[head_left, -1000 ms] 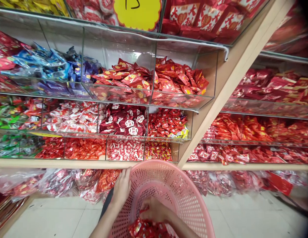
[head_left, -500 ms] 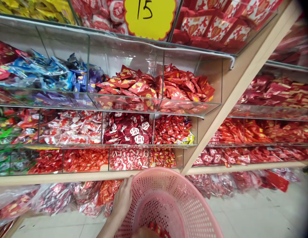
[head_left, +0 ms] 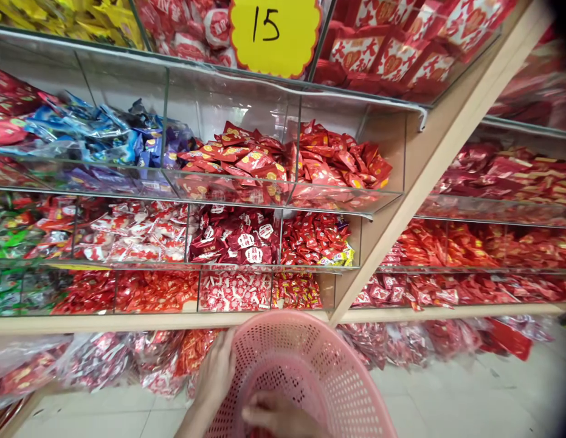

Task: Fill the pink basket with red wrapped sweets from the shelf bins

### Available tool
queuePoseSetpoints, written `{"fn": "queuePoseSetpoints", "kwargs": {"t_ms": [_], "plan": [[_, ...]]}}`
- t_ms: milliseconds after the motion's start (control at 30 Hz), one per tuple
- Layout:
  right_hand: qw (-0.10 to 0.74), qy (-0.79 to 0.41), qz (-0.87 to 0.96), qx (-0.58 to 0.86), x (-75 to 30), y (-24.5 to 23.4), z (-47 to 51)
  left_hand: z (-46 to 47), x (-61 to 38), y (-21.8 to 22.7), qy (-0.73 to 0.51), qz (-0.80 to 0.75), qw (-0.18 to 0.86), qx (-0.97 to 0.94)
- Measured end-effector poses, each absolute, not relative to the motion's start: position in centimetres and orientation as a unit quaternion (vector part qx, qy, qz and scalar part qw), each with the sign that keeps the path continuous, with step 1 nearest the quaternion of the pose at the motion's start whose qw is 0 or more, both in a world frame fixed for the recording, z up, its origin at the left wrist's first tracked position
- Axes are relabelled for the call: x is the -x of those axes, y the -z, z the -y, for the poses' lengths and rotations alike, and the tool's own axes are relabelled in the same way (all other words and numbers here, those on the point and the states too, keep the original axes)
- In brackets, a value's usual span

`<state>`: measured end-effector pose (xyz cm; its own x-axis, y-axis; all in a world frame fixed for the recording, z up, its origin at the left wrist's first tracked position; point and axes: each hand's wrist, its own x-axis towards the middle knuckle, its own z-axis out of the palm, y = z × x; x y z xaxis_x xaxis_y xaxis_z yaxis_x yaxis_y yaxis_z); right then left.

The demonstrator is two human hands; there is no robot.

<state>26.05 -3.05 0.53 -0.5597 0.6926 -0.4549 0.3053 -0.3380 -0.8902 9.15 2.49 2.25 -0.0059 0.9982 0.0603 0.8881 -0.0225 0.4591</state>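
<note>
A pink perforated plastic basket [head_left: 328, 359] sits low in the middle of the head view. My left hand [head_left: 216, 371] grips its left rim, fingers curled over the edge. Inside the basket lies my right hand [head_left: 276, 415], fingers bent downward over red wrapped sweets at the bottom; what it holds, if anything, is hidden. Just beyond the basket stand clear shelf bins of red wrapped sweets [head_left: 237, 291].
Tiered clear bins hold red, blue [head_left: 82, 131], green and yellow packets. A yellow price tag marked 15 [head_left: 274, 27] hangs at the top. A wooden divider post [head_left: 419, 176] splits the shelving. Bagged sweets [head_left: 100, 365] lie under the lowest shelf on a pale tiled floor.
The view has tilted up slightly, so the basket sits lower. My right hand dropped almost out of view, then reappears inside the basket. My left hand stays on the rim.
</note>
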Motion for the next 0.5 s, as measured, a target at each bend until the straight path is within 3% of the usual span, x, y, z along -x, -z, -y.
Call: {"fn": "queuePoseSetpoints", "kwargs": {"t_ms": [233, 500], "plan": [[0.260, -0.827, 0.306, 0.395, -28.0, -3.1, 0.8, -0.8, -8.5, -2.1, -0.194, -0.697, 0.126, -0.678], [0.314, -0.807, 0.321, 0.382, -29.5, -3.5, 2.1, 0.2, -9.1, -1.9, -0.187, -0.712, 0.126, -0.665]]}}
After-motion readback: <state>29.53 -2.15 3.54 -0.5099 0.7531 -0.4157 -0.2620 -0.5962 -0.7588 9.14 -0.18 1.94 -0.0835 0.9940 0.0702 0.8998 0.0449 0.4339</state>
